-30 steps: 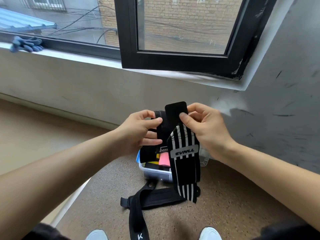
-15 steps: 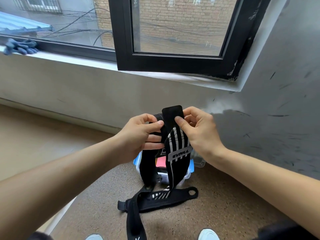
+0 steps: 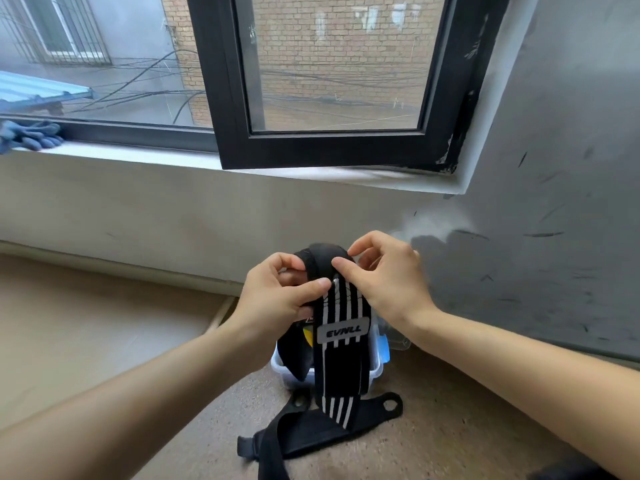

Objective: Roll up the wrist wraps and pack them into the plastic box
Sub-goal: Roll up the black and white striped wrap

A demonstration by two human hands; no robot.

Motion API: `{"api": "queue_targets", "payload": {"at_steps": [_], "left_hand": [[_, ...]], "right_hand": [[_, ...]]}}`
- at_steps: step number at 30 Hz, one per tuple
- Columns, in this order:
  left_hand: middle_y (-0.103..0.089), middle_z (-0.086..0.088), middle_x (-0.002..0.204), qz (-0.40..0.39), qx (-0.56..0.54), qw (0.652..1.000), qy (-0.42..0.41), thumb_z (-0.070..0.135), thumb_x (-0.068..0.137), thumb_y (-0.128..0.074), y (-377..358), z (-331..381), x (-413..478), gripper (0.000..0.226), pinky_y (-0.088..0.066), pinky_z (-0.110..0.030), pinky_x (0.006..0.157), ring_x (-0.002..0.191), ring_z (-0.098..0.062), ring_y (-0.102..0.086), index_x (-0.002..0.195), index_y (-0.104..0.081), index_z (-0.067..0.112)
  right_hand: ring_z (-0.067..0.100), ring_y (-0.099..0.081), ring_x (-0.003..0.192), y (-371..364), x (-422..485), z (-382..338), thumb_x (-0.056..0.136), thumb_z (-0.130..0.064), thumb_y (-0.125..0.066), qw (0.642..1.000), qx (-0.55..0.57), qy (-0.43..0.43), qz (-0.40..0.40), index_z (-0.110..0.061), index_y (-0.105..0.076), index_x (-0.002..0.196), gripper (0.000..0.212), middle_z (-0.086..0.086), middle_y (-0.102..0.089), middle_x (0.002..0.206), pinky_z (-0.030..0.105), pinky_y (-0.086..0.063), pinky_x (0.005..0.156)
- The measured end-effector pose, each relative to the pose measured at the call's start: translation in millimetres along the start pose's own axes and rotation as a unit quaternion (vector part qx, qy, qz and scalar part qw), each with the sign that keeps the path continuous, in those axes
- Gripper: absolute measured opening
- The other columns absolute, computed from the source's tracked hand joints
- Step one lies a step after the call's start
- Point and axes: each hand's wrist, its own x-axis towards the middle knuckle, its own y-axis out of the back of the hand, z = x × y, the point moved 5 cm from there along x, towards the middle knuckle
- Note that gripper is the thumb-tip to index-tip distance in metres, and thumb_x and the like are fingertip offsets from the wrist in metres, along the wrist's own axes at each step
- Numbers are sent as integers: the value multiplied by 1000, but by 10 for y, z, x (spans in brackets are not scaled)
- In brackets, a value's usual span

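Beneath a window [image 3: 332, 148], left hand [image 3: 277, 301] and right hand [image 3: 386, 282] are pinching the top of a striped wrist wrap [image 3: 343, 362], its length hanging straight down over the plastic box [image 3: 377, 368] on the floor [image 3: 450, 427].

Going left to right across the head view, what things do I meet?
First the blue fabric gloves → left hand → black white-striped wrist wrap → right hand.

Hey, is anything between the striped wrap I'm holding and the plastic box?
Nothing visible. The striped wrap, held by the left hand and right hand, hangs over the plastic box; the other black strap lies on the floor in front.
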Motion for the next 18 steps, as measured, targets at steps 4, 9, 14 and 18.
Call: {"api": "queue_targets", "payload": {"at_steps": [4,9,14,18], "left_hand": [[-67,-16,84,18,5,999,-35,-6,86,-75,54,33,37,28,-61,-38,69,79,-25,-72,91,-55,13],[-69,-12,81,-26,11,999,-34,-8,87,-72,34,39,28,26,-62,-36,65,79,-27,-73,91,-54,10],[-76,-21,105,-40,41,998,-13,-1,86,-77,-27,16,-20,30,-64,-48,81,96,-37,-76,111,-62,0],[-78,-18,101,-20,-4,1000,24,16,90,-76,-58,27,-53,27,-62,-31,62,85,-27,-78,111,-67,2]], "right_hand": [[9,-65,86,-11,-2,76,84,-36,-82,989,66,-100,-92,-22,-68,101,26,-2,-68,93,27,-58,68],[21,-72,99,-68,-88,50,89,-16,-79,928,273,-191,-169,-9,-68,107,22,12,-73,110,30,-62,66],[23,-76,85,-86,-104,2,85,-2,-79,933,293,-145,-152,-1,-63,107,27,19,-74,101,30,-63,68],[20,-76,83,-132,-134,-41,86,-4,-79,952,248,-61,-170,-4,-67,104,22,15,-76,94,30,-63,66]]}}
